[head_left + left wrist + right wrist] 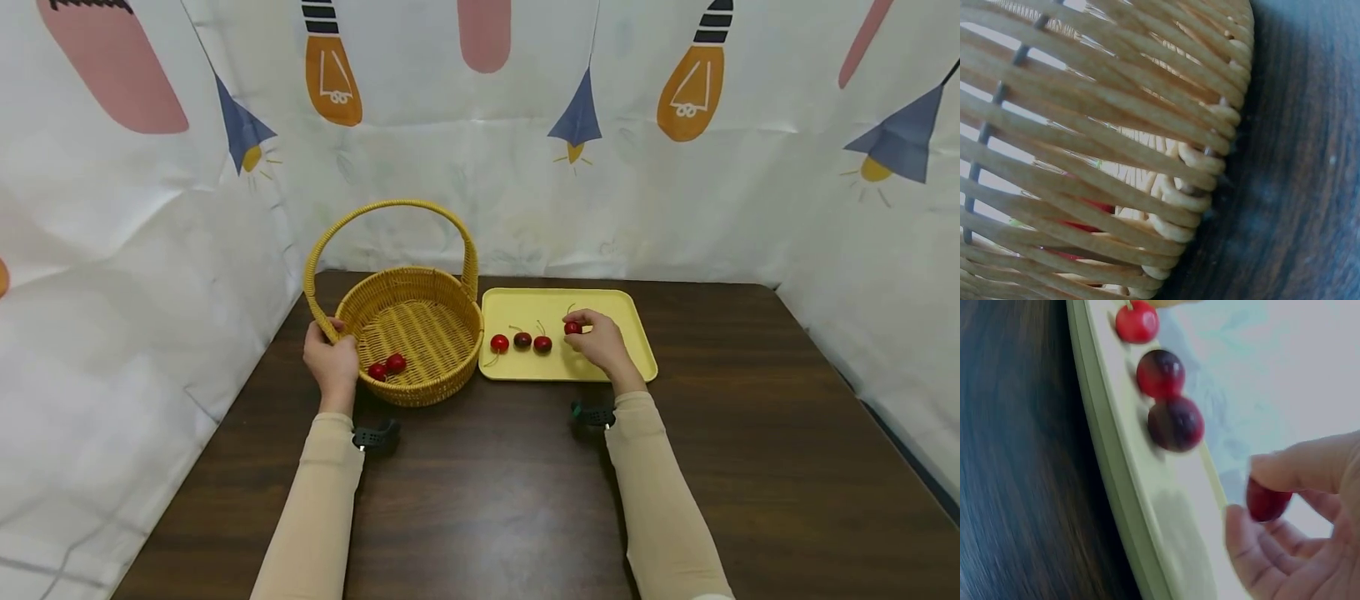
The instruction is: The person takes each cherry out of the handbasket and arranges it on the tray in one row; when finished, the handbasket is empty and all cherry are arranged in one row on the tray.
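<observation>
My left hand (332,362) grips the yellow wicker basket (420,396) where the arched handle meets its left side. Two red cherries (395,362) lie inside it near the front left. Through the weave in the left wrist view, patches of red cherry (1085,226) show; the left hand itself is out of that view. Over the pale yellow tray (558,300), my right hand (602,342) pinches a dark red cherry (1267,500) between thumb and fingers. Left of that hand, three more cherries (542,343) sit on the tray in a row, stems showing.
Basket and tray stand side by side at the back of a dark wooden table (495,500). The tall basket handle (405,202) arches above the rim. A white printed cloth (465,167) hangs behind the table and along both sides.
</observation>
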The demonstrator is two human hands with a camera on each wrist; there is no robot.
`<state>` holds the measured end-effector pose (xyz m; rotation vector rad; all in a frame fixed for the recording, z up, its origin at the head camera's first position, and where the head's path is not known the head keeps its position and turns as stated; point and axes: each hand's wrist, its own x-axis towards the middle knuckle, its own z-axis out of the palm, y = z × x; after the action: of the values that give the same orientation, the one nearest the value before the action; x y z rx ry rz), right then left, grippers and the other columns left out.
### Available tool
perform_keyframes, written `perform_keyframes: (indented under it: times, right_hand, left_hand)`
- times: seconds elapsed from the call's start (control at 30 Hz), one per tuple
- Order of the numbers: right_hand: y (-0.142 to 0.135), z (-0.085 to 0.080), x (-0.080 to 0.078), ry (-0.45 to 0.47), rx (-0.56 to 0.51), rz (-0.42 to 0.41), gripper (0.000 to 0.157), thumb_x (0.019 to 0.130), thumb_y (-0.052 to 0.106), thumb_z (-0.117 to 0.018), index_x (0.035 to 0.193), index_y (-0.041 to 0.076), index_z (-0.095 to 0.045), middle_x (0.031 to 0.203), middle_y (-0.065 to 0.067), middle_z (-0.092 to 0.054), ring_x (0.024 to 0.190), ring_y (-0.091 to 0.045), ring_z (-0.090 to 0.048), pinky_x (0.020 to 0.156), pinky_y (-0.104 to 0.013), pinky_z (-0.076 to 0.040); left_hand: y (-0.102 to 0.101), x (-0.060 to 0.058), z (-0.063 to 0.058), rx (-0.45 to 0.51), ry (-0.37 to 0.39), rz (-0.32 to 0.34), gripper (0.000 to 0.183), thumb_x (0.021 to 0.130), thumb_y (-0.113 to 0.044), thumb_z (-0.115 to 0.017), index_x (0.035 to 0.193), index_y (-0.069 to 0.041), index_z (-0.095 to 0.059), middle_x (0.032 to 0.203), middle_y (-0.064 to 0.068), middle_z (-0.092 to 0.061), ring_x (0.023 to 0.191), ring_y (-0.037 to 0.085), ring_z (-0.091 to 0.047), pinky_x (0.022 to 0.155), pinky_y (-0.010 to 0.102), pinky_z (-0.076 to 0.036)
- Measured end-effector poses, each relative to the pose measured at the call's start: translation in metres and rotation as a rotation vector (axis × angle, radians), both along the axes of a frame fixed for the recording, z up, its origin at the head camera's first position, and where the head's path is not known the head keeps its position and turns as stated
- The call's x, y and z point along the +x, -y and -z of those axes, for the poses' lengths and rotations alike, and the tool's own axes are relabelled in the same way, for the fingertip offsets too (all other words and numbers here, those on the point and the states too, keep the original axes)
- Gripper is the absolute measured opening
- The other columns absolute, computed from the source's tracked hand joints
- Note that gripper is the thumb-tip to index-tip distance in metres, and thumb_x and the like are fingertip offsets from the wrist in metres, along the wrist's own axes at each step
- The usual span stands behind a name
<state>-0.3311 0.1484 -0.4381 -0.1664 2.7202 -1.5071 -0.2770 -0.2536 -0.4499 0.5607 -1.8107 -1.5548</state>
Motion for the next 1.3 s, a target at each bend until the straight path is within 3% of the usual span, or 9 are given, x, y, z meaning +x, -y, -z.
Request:
perform_keyframes:
  times: [0.37,0.6,1.1,1.3]
  right_hand:
    - [-0.004,0.006,-0.001,0.134,0.087,-0.078,0.038,0.086,0.011,-0.069,0.122,0.001,-0.061,0.119,-0.022,-0.058,0.084,-0.023,-0.057,0.062,-0.026,-0.049]
    - [-0.004,0.007,0.002,0.121,0.129,-0.070,0.038,0.084,0.012,-0.072,0.119,0.003,-0.062,0.114,-0.019,-0.060,0.086,-0.025,-0.057,0.064,-0.028,-0.049]
    - [-0.002,0.013,0.003,0.074,0.189,-0.079,0.038,0.082,0.015,-0.075,0.117,0.007,-0.064,0.112,-0.015,-0.062,0.097,-0.028,-0.054,0.075,-0.035,-0.044]
    - [-0.003,0.018,0.004,0.062,0.187,-0.077,0.039,0.080,0.014,-0.076,0.117,0.007,-0.065,0.114,-0.015,-0.063,0.096,-0.027,-0.054,0.074,-0.034,-0.044]
  left_hand:
    - [0.000,0.002,-0.003,-0.003,-0.001,0.000,0.025,0.081,0.009,-0.052,0.099,-0.007,-0.056,0.102,0.011,-0.056,0.092,0.020,-0.049,0.078,0.029,-0.037]
    - [-0.001,0.003,-0.006,0.008,0.007,0.010,0.026,0.082,0.009,-0.051,0.101,-0.007,-0.055,0.100,0.004,-0.053,0.095,0.020,-0.048,0.079,0.029,-0.038]
    - [-0.002,0.010,-0.002,-0.024,0.024,-0.002,0.025,0.082,0.009,-0.052,0.104,-0.003,-0.055,0.103,0.009,-0.055,0.093,0.020,-0.048,0.078,0.030,-0.038]
    - [-0.003,0.012,-0.003,-0.025,0.023,-0.004,0.026,0.082,0.009,-0.053,0.105,-0.002,-0.055,0.103,0.010,-0.056,0.095,0.020,-0.049,0.079,0.030,-0.038]
